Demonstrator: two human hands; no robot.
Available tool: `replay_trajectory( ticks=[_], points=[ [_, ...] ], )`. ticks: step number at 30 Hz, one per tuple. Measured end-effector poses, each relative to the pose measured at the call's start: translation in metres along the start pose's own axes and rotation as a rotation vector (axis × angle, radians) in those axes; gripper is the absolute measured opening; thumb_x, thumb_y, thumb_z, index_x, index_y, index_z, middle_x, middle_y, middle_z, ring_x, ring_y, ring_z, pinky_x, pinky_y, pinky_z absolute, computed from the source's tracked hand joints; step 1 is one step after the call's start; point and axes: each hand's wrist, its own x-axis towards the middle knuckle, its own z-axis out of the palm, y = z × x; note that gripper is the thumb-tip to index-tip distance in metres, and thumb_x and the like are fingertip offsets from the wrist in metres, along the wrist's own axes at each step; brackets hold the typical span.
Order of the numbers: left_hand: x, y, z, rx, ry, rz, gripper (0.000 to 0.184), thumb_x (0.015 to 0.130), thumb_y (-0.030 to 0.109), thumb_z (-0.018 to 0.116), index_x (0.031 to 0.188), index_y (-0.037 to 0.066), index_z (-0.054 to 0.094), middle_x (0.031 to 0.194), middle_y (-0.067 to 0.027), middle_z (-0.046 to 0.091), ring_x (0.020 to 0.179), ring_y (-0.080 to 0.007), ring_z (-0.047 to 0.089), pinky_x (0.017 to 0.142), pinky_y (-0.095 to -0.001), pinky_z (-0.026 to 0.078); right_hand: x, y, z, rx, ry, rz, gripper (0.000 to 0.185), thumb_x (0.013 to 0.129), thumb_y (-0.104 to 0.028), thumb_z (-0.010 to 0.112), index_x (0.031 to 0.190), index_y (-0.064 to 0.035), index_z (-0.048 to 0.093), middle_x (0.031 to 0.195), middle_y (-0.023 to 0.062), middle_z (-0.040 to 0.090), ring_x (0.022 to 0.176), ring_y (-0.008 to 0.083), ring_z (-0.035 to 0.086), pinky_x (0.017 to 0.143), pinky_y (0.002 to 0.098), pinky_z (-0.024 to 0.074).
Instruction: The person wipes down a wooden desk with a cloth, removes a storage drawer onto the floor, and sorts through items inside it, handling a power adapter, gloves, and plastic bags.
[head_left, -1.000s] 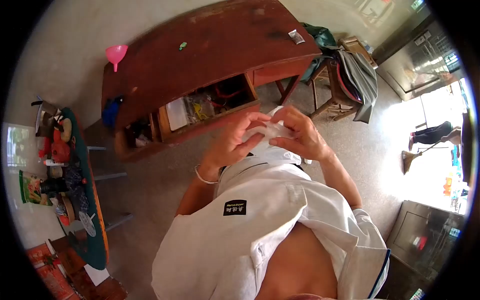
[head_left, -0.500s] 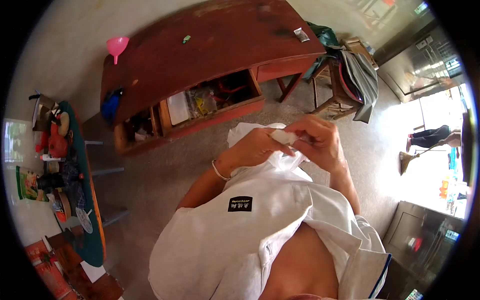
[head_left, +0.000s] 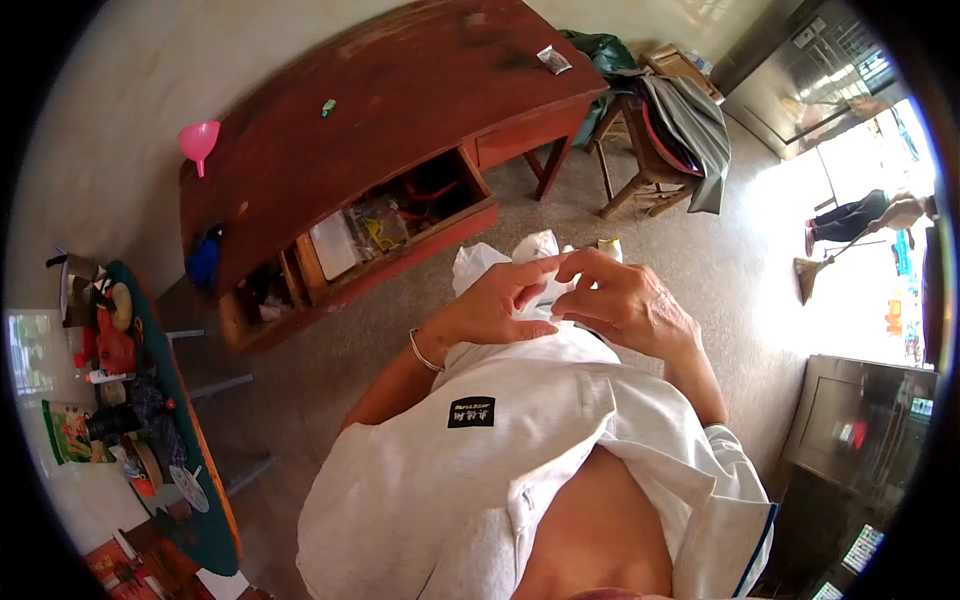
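Note:
A white plastic bag (head_left: 478,265) hangs in front of my shirt, crumpled and partly behind my hands. My left hand (head_left: 490,305), with a bangle at the wrist, has its fingers bent round the bag's gathered top. Close against it, my right hand (head_left: 635,308) is curled, thumb and fingertips pinched at the same gathered plastic. The fingertips of both hands nearly meet, and what lies between them is partly hidden. Just past my right knuckles shows a small thing with a yellowish edge (head_left: 610,247), too little visible to name.
Ahead stands a red-brown desk (head_left: 390,110) with an open drawer (head_left: 400,220) and a pink funnel (head_left: 199,143). A cluttered green-topped table (head_left: 190,450) is at left. A wooden chair (head_left: 640,150) stands at right; beyond it a person (head_left: 855,215) holds a broom (head_left: 808,275).
My hands have lowered slightly and drawn their fingertips closer together. The white bunched plastic pinched between them earlier is now mostly hidden. The view has turned, so the desk sits further left.

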Motion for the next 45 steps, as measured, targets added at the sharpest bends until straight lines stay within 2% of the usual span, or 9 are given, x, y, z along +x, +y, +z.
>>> replay_trajectory(
  ticks=[7,10,13,18,26,29,33,38,45],
  points=[
    [-0.001,-0.02,0.016,-0.247,-0.203,-0.033,0.033,0.082,0.018,0.07,0.111,0.004,0.06,0.07,0.0005,0.057,0.065,-0.0032,0.051,0.054,-0.0209,0.041,0.01,0.014,0.019,0.025,0.175,-0.115,0.012,0.075,-0.014,0.068,0.086,-0.0088,0.069,0.076,0.0024,0.056,0.068,0.0196,0.055,0.058,0.033,0.0478],
    [-0.002,-0.009,0.02,-0.254,-0.192,-0.265,0.022,0.088,0.021,0.062,0.096,0.001,0.062,0.067,-0.0025,0.059,0.056,-0.0101,0.053,0.05,-0.0275,0.043,0.01,0.022,0.025,0.104,0.164,-0.056,0.031,0.079,-0.023,0.068,0.107,-0.0088,0.064,0.095,0.0095,0.06,0.086,0.0266,0.056,0.077,0.0388,0.0473],
    [-0.005,-0.033,0.027,-0.135,-0.075,-0.036,0.018,0.089,0.014,0.057,0.1,0.001,0.062,0.072,-0.0018,0.061,0.062,-0.0128,0.054,0.056,-0.0285,0.045,-0.01,0.037,0.035,0.354,0.034,0.212,0.044,0.085,-0.029,0.063,0.122,-0.0063,0.055,0.119,0.0176,0.056,0.111,0.0347,0.052,0.094,0.0402,0.0437],
    [0.004,0.006,0.003,-0.084,-0.233,-0.347,0.016,0.081,0.01,0.058,0.07,0.0,0.064,0.068,-0.0041,0.061,0.061,-0.0112,0.053,0.056,-0.0273,0.042,-0.025,0.036,0.032,0.511,0.235,0.14,0.014,0.083,-0.008,0.063,0.096,-0.0027,0.067,0.089,0.0111,0.067,0.081,0.0246,0.064,0.07,0.0337,0.0496],
    [0.007,-0.076,0.007,-0.815,0.203,-0.273,0.018,0.089,0.018,0.062,0.101,0.005,0.058,0.085,-0.0068,0.059,0.072,-0.0132,0.051,0.069,-0.0262,0.043,-0.028,0.026,0.038,0.312,0.618,0.272,0.007,0.077,-0.007,0.066,0.08,-0.0021,0.063,0.07,0.01,0.064,0.063,0.0224,0.064,0.056,0.0319,0.0491],
    [0.017,-0.06,0.024,-0.714,0.383,-0.297,0.017,0.089,0.015,0.062,0.1,0.004,0.059,0.081,-0.0047,0.057,0.071,-0.0124,0.051,0.069,-0.0252,0.044,-0.039,0.029,0.06,0.31,0.718,0.302,0.007,0.075,-0.007,0.067,0.08,-0.003,0.063,0.07,0.0095,0.063,0.062,0.0219,0.062,0.055,0.0312,0.0488],
    [0.031,-0.062,0.027,-0.579,0.268,-0.31,0.013,0.083,0.008,0.067,0.093,0.002,0.061,0.094,-0.008,0.063,0.086,-0.0166,0.06,0.078,-0.0306,0.05,-0.046,0.023,0.074,0.279,0.707,0.273,0.009,0.078,-0.01,0.068,0.08,-0.0024,0.063,0.071,0.0104,0.061,0.064,0.0234,0.061,0.056,0.0333,0.0483],
    [0.035,-0.043,0.021,-0.293,-0.003,-0.203,0.01,0.075,-0.006,0.066,0.082,0.0,0.063,0.077,-0.0041,0.064,0.073,-0.0119,0.06,0.069,-0.024,0.047,-0.057,0.029,0.044,0.243,0.772,0.298,0.016,0.083,-0.016,0.062,0.079,-0.0005,0.059,0.07,0.0137,0.06,0.065,0.0291,0.061,0.06,0.0384,0.0473],
    [0.052,-0.012,0.015,0.259,-0.311,0.179,0.021,0.065,-0.01,0.06,0.081,0.002,0.066,0.075,-0.0109,0.066,0.071,-0.0199,0.064,0.065,-0.0283,0.05,-0.04,0.051,0.058,0.42,0.381,0.338,0.034,0.096,-0.032,0.042,0.097,-0.0006,0.056,0.085,0.0189,0.06,0.077,0.0369,0.058,0.069,0.0432,0.0449]
  ],
)
